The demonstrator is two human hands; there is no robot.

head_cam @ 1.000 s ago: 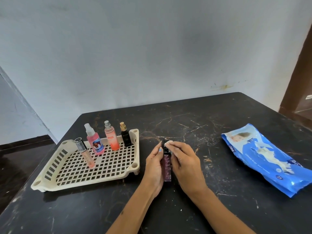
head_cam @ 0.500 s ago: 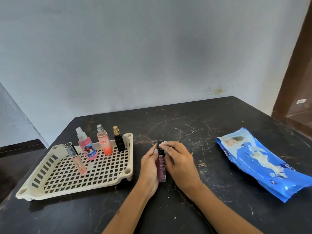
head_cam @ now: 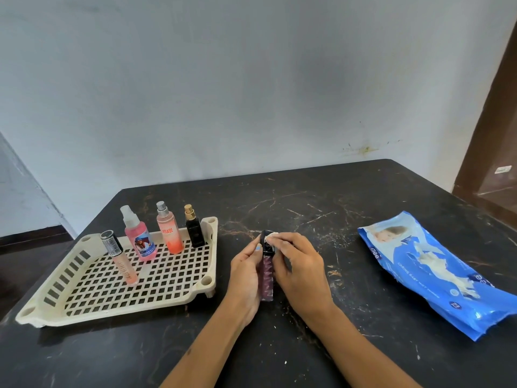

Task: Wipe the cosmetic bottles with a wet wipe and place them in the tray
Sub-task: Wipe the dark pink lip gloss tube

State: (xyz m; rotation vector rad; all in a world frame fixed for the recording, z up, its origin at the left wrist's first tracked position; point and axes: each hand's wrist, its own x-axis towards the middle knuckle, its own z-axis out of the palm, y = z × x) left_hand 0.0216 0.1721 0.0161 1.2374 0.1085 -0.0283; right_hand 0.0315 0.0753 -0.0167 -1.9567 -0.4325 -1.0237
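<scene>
On the dark bench [head_cam: 279, 345], the cream slotted tray [head_cam: 70, 298] already holds four bottles upright at its far side. Beside it, the left hand [head_cam: 246, 278] grips a purple black-capped bottle [head_cam: 266, 278], steadying it while the right hand [head_cam: 300, 268] pinches a wet wipe [head_cam: 272, 236] against its cap, probably to clean it.

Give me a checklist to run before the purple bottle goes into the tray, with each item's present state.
1. Purple bottle held by left hand: ok.
2. Wipe in right hand pressed on the black cap: ok.
3. Whole bottle wiped: cannot tell.
4. Free room on tray in front of the four bottles: ok.
5. Those four bottles upright: ok.
6. Wipes pack out of the path: ok.
</scene>
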